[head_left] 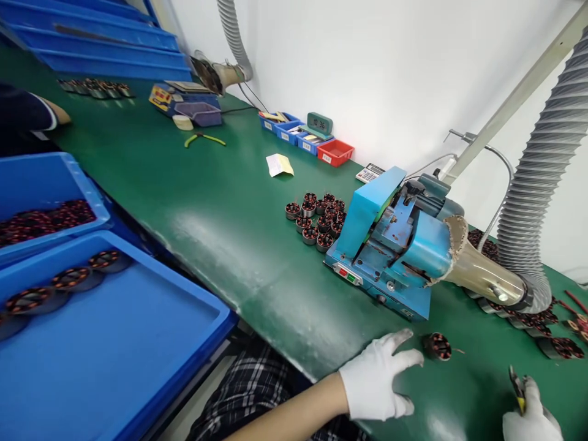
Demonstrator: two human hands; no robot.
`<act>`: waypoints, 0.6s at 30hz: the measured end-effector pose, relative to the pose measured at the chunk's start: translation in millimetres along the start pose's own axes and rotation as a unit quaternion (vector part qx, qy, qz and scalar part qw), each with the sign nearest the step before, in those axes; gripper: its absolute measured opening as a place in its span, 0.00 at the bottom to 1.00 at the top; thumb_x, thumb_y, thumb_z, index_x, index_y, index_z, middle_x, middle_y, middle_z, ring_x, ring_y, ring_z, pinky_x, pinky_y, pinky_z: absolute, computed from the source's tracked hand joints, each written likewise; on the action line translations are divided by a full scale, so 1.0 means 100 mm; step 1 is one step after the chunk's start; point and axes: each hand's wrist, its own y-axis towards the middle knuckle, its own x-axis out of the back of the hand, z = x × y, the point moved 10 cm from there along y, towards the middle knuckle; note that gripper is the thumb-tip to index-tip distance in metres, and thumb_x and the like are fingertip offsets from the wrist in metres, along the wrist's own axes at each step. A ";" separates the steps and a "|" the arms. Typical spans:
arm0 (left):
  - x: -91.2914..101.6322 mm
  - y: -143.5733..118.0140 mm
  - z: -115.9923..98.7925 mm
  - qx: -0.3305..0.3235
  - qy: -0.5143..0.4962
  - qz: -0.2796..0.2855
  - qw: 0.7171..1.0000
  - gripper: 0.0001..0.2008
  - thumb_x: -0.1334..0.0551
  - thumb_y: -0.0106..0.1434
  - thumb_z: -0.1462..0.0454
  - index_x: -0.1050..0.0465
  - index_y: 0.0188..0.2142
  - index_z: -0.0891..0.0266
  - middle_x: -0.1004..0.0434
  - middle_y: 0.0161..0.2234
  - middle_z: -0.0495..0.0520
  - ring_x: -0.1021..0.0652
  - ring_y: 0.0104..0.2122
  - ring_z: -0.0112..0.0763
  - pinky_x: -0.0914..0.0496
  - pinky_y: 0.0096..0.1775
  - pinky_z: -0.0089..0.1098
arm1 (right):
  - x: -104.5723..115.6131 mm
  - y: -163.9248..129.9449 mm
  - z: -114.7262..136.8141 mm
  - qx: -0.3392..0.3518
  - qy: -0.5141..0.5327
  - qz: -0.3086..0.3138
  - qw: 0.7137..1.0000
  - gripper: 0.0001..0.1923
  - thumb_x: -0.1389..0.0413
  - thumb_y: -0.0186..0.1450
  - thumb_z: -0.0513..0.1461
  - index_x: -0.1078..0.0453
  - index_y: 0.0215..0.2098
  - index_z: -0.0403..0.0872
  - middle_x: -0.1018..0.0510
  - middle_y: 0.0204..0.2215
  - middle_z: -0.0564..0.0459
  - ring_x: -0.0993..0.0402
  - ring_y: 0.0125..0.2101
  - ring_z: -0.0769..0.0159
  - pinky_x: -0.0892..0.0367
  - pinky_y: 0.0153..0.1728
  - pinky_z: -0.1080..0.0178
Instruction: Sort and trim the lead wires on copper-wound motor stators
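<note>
On green worktop (206, 202), white-gloved left hand (379, 383) spread open beside small round copper-wound stator (437, 346), not touching; right hand (530, 416) grips yellow-handled cutters (518, 389).

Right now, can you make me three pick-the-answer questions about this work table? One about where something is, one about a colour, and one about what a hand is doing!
1. Where does the single wound coil lie?
A. in the blue tray
B. on the green table by the left hand's fingertips
C. on top of the machine

2. What colour is the small bin next to the clock?
A. red
B. yellow
C. black

3. What is the right hand doing?
A. lying flat and empty
B. holding a small tool
C. pressing the calculator

Answers:
1 B, the coil sits on the green table just off the left hand.
2 A, the small bin beside the clock is red.
3 B, the right hand grips a small tool with a yellow handle.
</note>
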 end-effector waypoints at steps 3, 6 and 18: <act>0.16 -0.17 0.07 -0.033 0.007 0.002 0.999 0.19 0.33 0.51 0.60 0.32 0.43 0.57 0.32 0.50 0.54 0.32 0.51 0.37 0.37 0.52 0.36 | 0.16 -0.01 -0.06 -0.084 -0.055 -0.058 0.993 0.36 0.55 0.57 0.50 0.51 0.63 0.52 0.28 0.31 0.35 0.27 0.26 0.41 0.38 0.23 0.46; 0.48 -0.42 0.25 -0.003 0.050 -0.003 0.999 0.11 0.36 0.54 0.65 0.32 0.38 0.58 0.28 0.43 0.50 0.30 0.47 0.35 0.35 0.51 0.35 | 0.19 -0.08 0.24 -0.063 -0.070 -0.063 0.994 0.29 0.54 0.57 0.54 0.36 0.54 0.55 0.27 0.34 0.36 0.26 0.31 0.44 0.36 0.27 0.47; 1.13 -0.80 0.57 0.069 0.179 -0.133 0.972 0.04 0.43 0.60 0.67 0.31 0.36 0.59 0.27 0.39 0.52 0.29 0.46 0.36 0.33 0.49 0.38 | -0.39 0.89 1.43 0.026 -0.092 -0.012 0.995 0.34 0.62 0.62 0.56 0.42 0.59 0.47 0.33 0.46 0.29 0.35 0.46 0.34 0.38 0.36 0.43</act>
